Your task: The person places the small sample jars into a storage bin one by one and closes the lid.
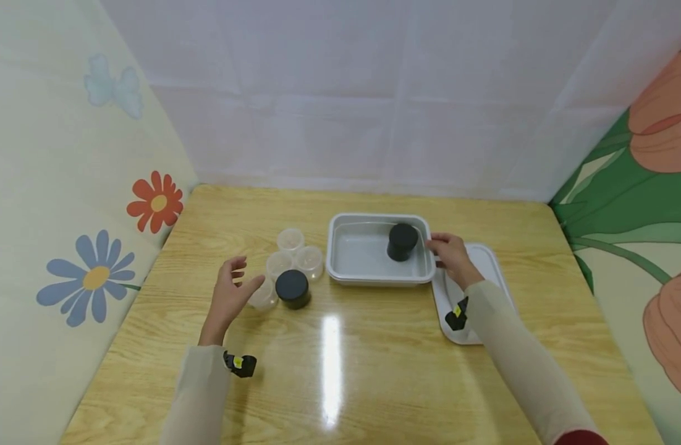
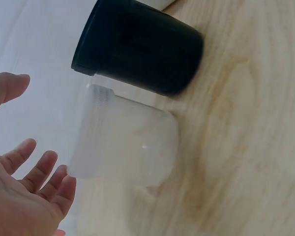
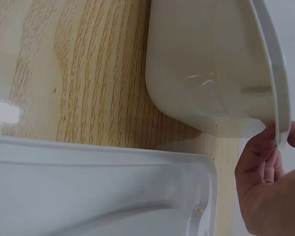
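My right hand (image 1: pixel 456 256) pinches the right rim of a white rectangular container (image 1: pixel 382 280) between thumb and fingers, seen closely in the right wrist view. Inside that container, toward its right end, stands a black lidded jar (image 1: pixel 402 242). My left hand (image 1: pixel 230 295) hovers with spread, loosely bent fingers beside a clear jar (image 2: pixel 130 135) and holds nothing. A second black jar (image 1: pixel 293 288) stands upright just right of that clear jar. Several clear jars (image 1: pixel 309 262) are grouped on the table left of the container; my left hand partly hides the nearest one.
A white lid (image 1: pixel 487 262) lies flat on the wooden table (image 1: pixel 385 364), right of the container and under my right forearm. White cloth (image 1: pixel 329 123) hangs behind the table, and flower-patterned panels (image 1: pixel 96 278) flank both sides.
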`<act>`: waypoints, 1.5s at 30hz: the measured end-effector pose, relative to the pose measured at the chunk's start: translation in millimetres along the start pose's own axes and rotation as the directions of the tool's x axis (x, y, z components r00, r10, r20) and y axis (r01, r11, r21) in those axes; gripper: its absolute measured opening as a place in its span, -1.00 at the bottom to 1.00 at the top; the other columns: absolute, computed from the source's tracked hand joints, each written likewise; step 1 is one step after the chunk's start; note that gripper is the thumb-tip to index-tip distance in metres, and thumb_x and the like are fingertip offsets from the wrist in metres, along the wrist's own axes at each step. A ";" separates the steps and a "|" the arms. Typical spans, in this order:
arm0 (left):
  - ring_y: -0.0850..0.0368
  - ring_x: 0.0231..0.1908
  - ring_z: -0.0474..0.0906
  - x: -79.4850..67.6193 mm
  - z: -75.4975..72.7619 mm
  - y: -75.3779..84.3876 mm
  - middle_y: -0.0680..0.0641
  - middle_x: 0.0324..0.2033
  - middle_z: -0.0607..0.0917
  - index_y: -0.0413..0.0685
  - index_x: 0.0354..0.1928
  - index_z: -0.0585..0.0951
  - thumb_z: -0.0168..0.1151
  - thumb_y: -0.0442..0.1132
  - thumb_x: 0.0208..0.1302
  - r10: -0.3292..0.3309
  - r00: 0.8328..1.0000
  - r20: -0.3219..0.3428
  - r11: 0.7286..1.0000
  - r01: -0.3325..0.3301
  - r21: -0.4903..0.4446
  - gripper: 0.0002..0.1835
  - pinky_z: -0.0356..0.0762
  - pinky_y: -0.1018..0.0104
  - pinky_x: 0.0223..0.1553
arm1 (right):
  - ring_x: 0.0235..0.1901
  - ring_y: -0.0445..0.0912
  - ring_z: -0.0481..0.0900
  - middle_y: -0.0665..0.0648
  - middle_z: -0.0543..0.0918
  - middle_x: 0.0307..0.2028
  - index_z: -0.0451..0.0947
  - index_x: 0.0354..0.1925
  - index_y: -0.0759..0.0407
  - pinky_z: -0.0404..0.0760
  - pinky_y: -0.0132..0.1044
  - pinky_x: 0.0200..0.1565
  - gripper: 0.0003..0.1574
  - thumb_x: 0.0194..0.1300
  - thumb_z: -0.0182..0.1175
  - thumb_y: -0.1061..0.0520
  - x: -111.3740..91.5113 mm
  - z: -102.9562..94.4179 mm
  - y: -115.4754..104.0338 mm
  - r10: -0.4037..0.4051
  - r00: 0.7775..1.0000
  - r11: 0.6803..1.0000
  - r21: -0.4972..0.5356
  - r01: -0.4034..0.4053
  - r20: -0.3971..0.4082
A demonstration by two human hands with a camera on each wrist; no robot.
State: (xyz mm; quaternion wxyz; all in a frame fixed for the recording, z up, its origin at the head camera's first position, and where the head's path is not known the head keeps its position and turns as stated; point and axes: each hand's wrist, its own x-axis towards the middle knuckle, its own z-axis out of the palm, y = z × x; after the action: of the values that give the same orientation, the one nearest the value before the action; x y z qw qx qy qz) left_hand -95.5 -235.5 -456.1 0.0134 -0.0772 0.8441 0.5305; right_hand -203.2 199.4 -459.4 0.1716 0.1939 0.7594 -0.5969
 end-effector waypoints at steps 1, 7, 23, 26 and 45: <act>-0.29 0.22 0.18 -1.7 0.2 -1.6 -0.36 0.28 0.23 -0.27 0.37 0.12 0.24 -0.13 0.26 -0.007 1.000 0.006 1.000 0.007 0.000 -0.24 0.21 -0.04 0.18 | 0.04 -0.05 0.38 0.19 0.39 0.21 0.26 0.34 0.21 0.51 -0.19 0.00 -0.41 0.41 0.03 0.10 0.0 0.1 0.1 0.001 1.000 1.000 -0.004 -0.001 0.001; -0.26 0.21 0.19 -6.9 4.7 -9.1 -0.36 0.28 0.22 -0.27 0.39 0.09 0.29 -0.19 0.22 -0.032 0.999 0.023 0.999 0.033 -0.004 -0.19 0.23 -0.03 0.18 | 0.07 -0.04 0.37 0.22 0.37 0.25 0.24 0.35 0.22 0.50 -0.16 0.06 -0.40 0.41 0.02 0.11 -0.8 -0.1 -1.9 -0.005 1.000 1.000 -0.007 0.005 0.006; -0.11 0.14 0.25 -15.6 18.1 -29.7 -0.33 0.23 0.24 -0.29 0.37 0.09 0.36 -0.33 0.09 -0.077 0.997 0.005 0.997 0.077 -0.015 -0.14 0.28 0.13 0.10 | 0.01 -0.07 0.39 0.20 0.39 0.21 0.24 0.35 0.23 0.52 -0.21 -0.01 -0.40 0.40 0.03 0.11 -2.0 -0.4 -2.7 -0.003 1.000 1.000 -0.010 0.003 0.002; -0.09 0.12 0.24 -15.9 20.2 -32.5 -0.33 0.22 0.24 -0.30 0.36 0.11 0.36 -0.35 0.09 -0.080 0.997 -0.013 0.996 0.079 -0.032 -0.16 0.24 0.16 0.11 | 0.02 -0.07 0.39 0.20 0.39 0.21 0.25 0.34 0.22 0.52 -0.22 -0.02 -0.41 0.40 0.03 0.12 -2.0 -0.4 -2.9 0.000 1.000 1.000 -0.007 0.000 -0.003; 0.01 0.11 0.25 -16.5 25.9 -40.8 -0.27 0.24 0.27 -0.28 0.34 0.13 0.32 -0.43 0.11 -0.072 0.996 -0.045 0.992 0.066 -0.110 -0.21 0.28 0.66 -0.08 | -0.08 -0.13 0.40 0.16 0.42 0.12 0.26 0.33 0.25 0.54 -0.37 -0.22 -0.40 0.39 0.04 0.11 -1.1 -0.4 -1.3 -0.018 1.000 0.999 -0.031 0.018 -0.008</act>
State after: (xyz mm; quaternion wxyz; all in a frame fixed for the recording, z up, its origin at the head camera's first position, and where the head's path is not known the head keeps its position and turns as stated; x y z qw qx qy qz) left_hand -74.9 -227.7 -502.1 0.0070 -0.1198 0.8110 0.5727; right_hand -202.9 199.5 -457.7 0.1662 0.1868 0.7710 -0.5857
